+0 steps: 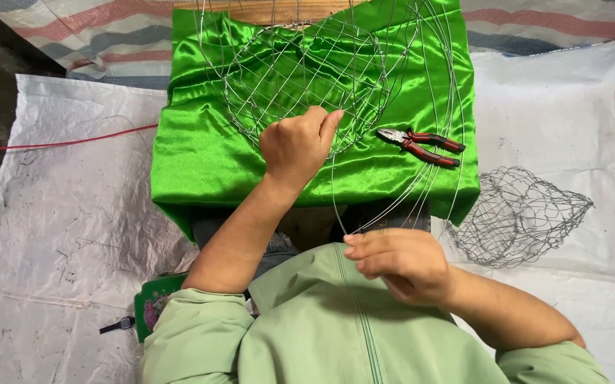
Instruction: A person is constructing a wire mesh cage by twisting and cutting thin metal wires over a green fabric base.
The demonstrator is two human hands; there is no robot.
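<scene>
L. hand [297, 146] pinches wire frame [307, 78] on green cloth [208, 153]; r. hand [401, 263] grips loose wire [336, 192] near chest (pliers [421, 146] lie just beside frame); wire mesh ball [513, 213] well apart, right.

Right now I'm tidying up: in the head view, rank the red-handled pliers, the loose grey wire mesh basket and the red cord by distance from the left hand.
1. Red-handled pliers, just right of the left hand.
2. Red cord, far left.
3. Grey wire mesh basket, far right.
</scene>
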